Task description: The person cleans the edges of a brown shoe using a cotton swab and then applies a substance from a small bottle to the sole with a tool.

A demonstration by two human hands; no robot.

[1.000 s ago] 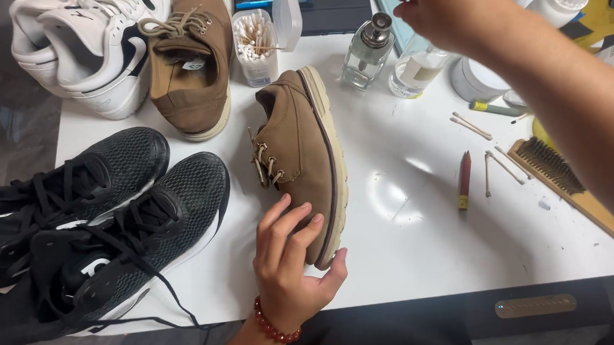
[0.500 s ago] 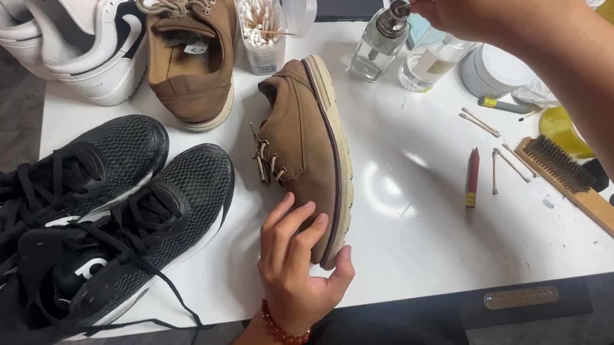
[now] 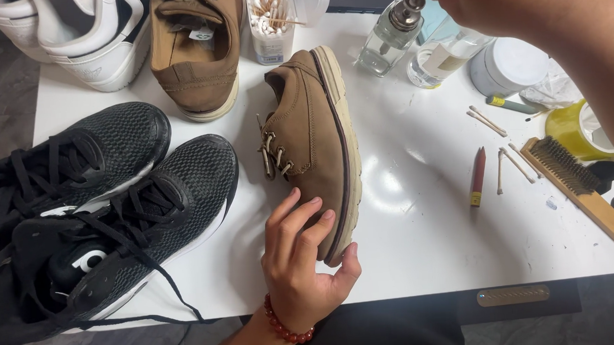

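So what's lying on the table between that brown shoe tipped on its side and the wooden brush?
In the head view, between the brown shoe and the wooden brush lie a red pencil-like stick and a few used cotton swabs on the white table.

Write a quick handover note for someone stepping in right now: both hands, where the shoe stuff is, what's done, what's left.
Left hand: grips the toe of the brown shoe, which is tipped on its side on the white table.
Right hand: holds a thin stick at the top of the pump bottle.
Nearby: cotton swab tub, used swabs, wooden brush, second brown shoe.
Done: cannot tell from the used swabs alone.
Left: the sole edge still looks dirty.
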